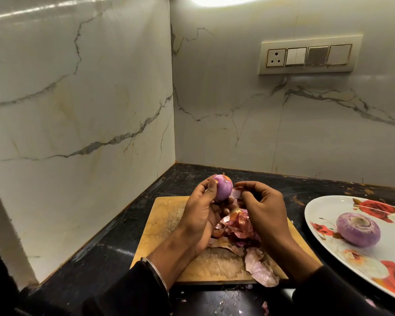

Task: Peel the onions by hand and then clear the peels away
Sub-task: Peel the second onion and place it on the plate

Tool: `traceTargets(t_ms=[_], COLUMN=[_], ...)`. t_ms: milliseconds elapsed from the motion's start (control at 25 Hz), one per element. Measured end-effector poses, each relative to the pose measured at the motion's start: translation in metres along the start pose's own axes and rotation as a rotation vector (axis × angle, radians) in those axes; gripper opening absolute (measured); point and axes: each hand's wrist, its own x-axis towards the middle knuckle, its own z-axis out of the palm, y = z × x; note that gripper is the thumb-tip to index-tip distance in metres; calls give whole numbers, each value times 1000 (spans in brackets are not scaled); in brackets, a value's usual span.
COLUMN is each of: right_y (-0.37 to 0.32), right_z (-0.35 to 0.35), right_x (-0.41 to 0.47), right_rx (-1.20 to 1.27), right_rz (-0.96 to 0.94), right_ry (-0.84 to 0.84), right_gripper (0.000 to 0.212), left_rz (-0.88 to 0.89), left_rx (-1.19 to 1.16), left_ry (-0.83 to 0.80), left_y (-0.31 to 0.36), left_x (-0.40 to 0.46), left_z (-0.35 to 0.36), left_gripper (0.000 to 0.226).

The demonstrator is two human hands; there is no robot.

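My left hand (201, 208) grips a small purple onion (224, 188) above the wooden cutting board (164, 220); a bit of orange skin clings to its top. My right hand (262, 206) is just to the right of it, fingers curled, pinching a strip of pale peel (236, 193) that hangs off the onion's side. A heap of pink and brown peels (235, 226) lies on the board under both hands, with one large peel (260, 270) near the board's front edge. A peeled purple onion (358, 229) rests on the plate to the right.
The white plate with red roses (324, 213) sits on the black counter (105, 256) right of the board. Marble walls meet in a corner behind. A switch panel (310, 57) is on the right wall. Small peel scraps (265, 305) lie on the counter in front.
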Motion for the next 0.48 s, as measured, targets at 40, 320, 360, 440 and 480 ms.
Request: traceTargets(t_ms=[40, 320, 360, 440, 480], right_y=[-1, -6, -5, -2, -2], right_z=[2, 0, -1, -1, 0], right_x=[-1, -5, -5, -3, -2], right_rx=[43, 145, 138, 136, 149], right_rz=[9, 19, 26, 42, 53], right_ry=[-40, -82, -62, -30, -15], right_gripper=[20, 14, 13, 12, 12], left_rz=[9, -14, -17, -22, -26], left_rx=[8, 89, 101, 82, 65], left_ry=[-5, 16, 20, 16, 10], left_y=[1, 0, -1, -1, -1], left_x=[0, -1, -1, -1, -1], left_z=[0, -2, -2, -1, 0], left_gripper=[40, 41, 36, 31, 34])
